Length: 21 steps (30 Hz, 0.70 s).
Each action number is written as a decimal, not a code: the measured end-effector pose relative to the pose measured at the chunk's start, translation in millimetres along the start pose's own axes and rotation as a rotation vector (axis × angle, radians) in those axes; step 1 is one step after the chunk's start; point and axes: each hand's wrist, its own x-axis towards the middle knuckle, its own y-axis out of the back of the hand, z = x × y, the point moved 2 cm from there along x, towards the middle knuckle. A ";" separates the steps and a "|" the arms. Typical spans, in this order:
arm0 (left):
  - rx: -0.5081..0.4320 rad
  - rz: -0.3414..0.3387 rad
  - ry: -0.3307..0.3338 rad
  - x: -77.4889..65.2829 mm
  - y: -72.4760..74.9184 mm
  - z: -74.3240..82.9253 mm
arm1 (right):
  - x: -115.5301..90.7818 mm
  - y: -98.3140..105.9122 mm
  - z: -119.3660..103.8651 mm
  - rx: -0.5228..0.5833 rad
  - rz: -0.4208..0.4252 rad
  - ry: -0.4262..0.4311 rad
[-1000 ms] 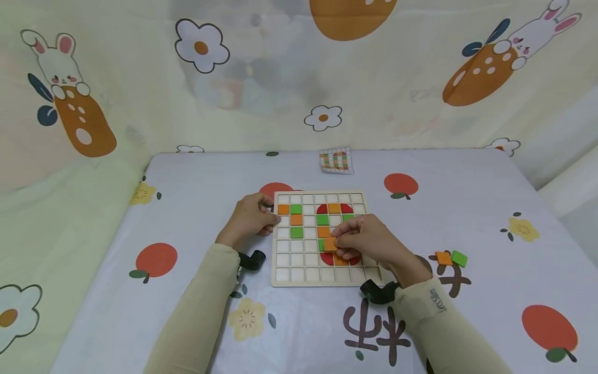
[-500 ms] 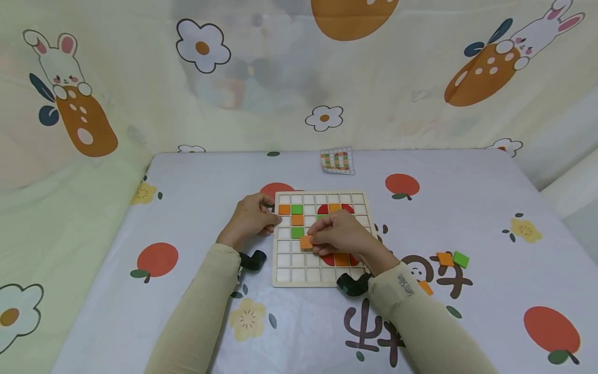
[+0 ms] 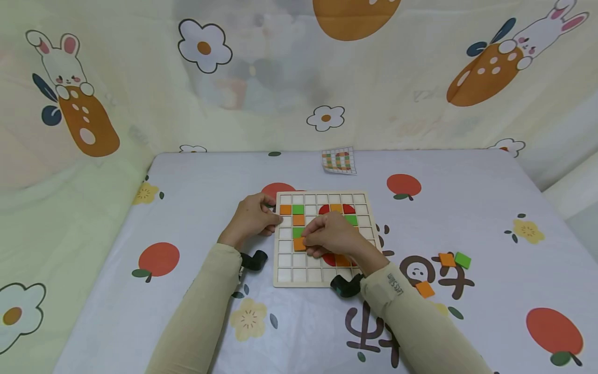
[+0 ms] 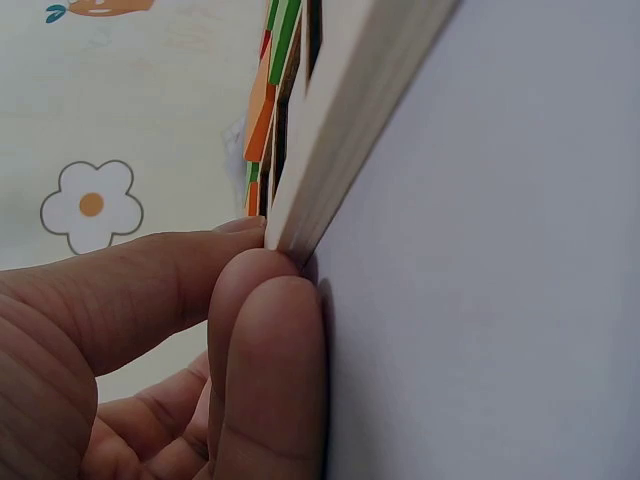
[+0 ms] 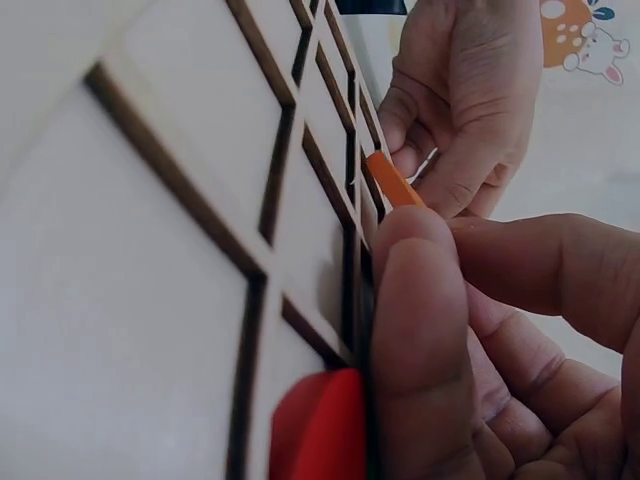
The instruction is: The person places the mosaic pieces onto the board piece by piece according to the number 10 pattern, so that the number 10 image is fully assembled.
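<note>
A wooden grid board lies flat on the cloth, with orange, green and red pieces in some of its cells. My left hand grips the board's left edge between thumb and fingers; the left wrist view shows the fingertips against the rim. Between the thumb and fingers of my right hand is an orange square tile, also seen in the right wrist view. It is over a left-side cell, just below a green tile. Whether it sits fully in the cell, I cannot tell. My right hand hides several middle cells.
Two orange tiles, one nearer and one farther, lie loose on the cloth at the right. A green tile touches or nearly touches the farther one. Behind the board stands a small pattern card.
My right hand has carried the orange tile leftward across the board to the column with the green tiles. A loose orange tile at the right has come out from behind my arm. My left hand stays put.
</note>
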 end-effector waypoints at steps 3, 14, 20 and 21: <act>-0.002 0.001 0.002 0.2 0.0 -0.1 | -0.4 -0.4 0.6 -0.004 0.003 0.013; 0.000 -0.003 -0.013 0.7 -0.3 0.0 | -2.3 -1.5 1.9 0.010 -0.012 0.045; 0.004 -0.006 -0.020 -0.2 -0.1 0.1 | -3.6 -1.3 2.0 0.012 -0.010 0.051; 0.002 -0.006 -0.020 -0.4 0.2 -0.4 | -3.7 -1.3 2.4 0.014 -0.011 0.056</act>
